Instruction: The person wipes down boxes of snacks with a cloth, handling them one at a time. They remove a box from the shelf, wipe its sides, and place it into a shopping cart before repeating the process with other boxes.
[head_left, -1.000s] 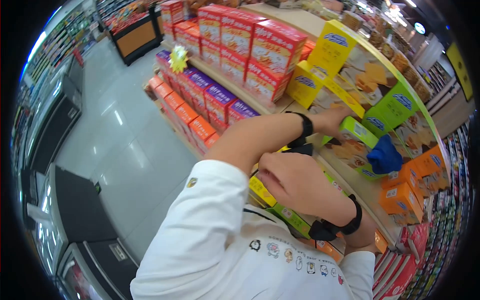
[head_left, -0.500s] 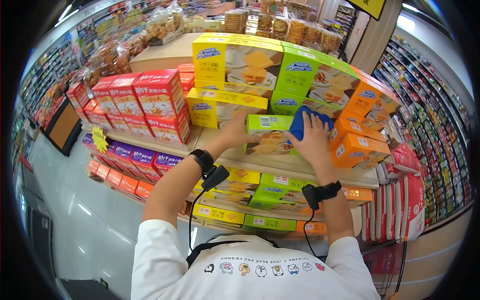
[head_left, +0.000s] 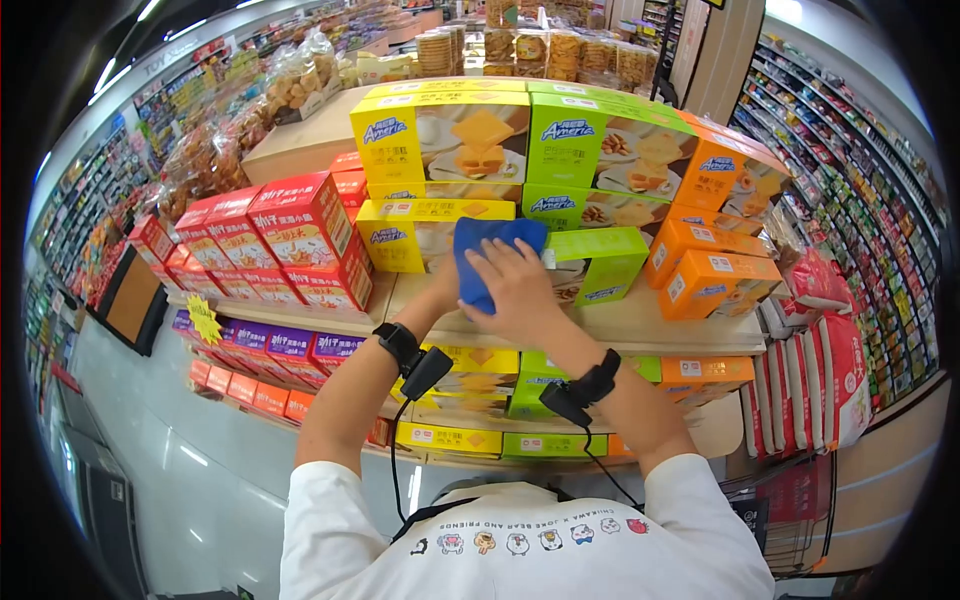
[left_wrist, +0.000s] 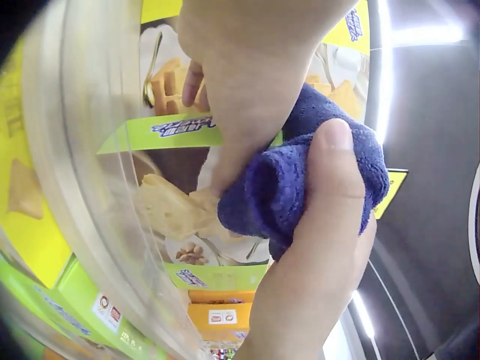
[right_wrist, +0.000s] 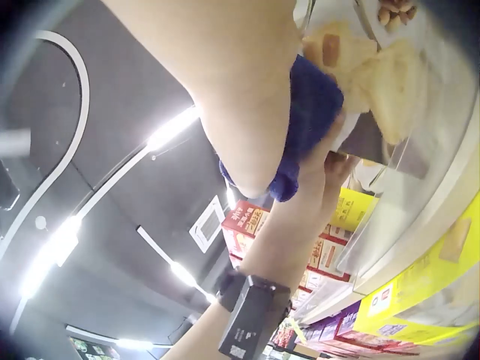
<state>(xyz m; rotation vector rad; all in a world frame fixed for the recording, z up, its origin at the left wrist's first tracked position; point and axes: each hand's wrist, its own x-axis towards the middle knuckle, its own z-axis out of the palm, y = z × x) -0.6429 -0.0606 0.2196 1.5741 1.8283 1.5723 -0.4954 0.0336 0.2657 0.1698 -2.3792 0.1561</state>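
In the head view, the right hand (head_left: pixel 515 285) holds a blue cloth (head_left: pixel 475 245), fingers spread over it at the left part of a green-and-brown box (head_left: pixel 610 265). The left wrist view shows that hand's thumb lying along the bunched cloth (left_wrist: pixel 277 180). Partly behind the cloth, the left hand (head_left: pixel 435 295) holds the box's left end, its fingertips mostly hidden. From the left wrist, the left hand (left_wrist: pixel 247 82) lies across the box's printed face (left_wrist: pixel 172 206). In the right wrist view, the cloth (right_wrist: pixel 311 105) sits between the right hand (right_wrist: pixel 232 90) and the left hand (right_wrist: pixel 322 180).
Yellow boxes (head_left: pixel 395 150), green boxes (head_left: pixel 565 140) and orange boxes (head_left: pixel 715 290) stand stacked behind and beside the hands. Red boxes (head_left: pixel 300 225) are at the left. A lower shelf carries more boxes (head_left: pixel 450 438). Red-and-white bags (head_left: pixel 840 380) lean at the right.
The right hand has carried the cloth leftward along the green box, uncovering its right end. The left hand stays near the left end. Since the first frame, the head view has turned and the arms have uncrossed.
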